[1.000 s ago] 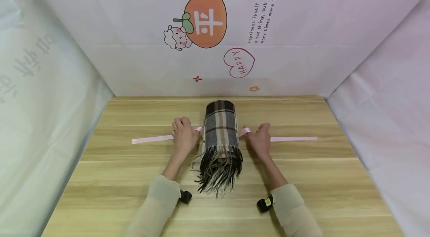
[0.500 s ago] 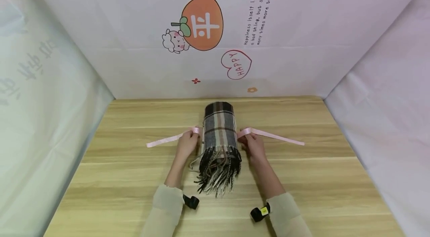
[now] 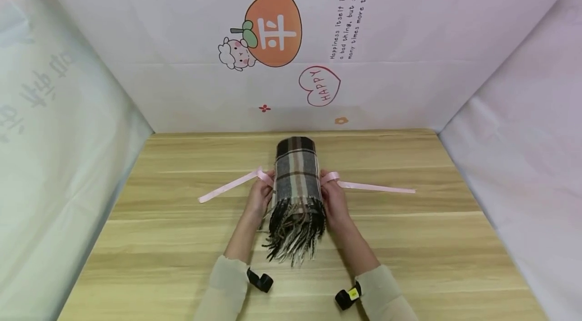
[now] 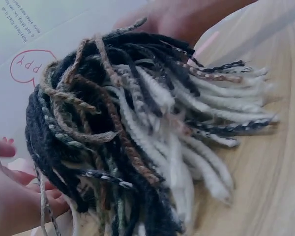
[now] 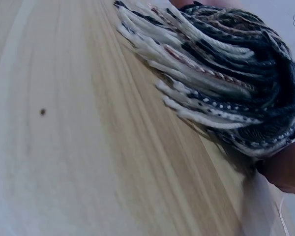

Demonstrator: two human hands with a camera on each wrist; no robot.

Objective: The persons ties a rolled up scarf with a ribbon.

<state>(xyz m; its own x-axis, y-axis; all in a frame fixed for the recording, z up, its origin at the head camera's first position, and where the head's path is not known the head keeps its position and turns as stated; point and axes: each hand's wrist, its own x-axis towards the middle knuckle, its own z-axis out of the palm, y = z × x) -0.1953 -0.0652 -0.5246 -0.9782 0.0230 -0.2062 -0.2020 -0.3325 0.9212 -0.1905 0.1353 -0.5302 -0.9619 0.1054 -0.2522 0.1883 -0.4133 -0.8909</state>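
Note:
A rolled plaid scarf in black, grey, cream and brown lies on the table, its tasselled fringe towards me. My left hand grips its left side. On the right side my right hand holds the roll, with fingertips partly hidden against the cloth. A pink ribbon emerges at both sides of the roll, its loops lying by the fingers. Close up in the left wrist view, the fringe covers part of my left hand. In the right wrist view the right hand touches the roll.
A light wooden table carries everything. Behind it stands a white printed wall sheet, with plain white sheets at left and right. Black wrist cameras sit on both wrists. The right ribbon tail stretches across the table.
Both hands have moved inward from the ribbon beside the scarf to the roll's sides. The ribbon's tails, first partly under the hands, now lie free of them. The scarf stays in place.

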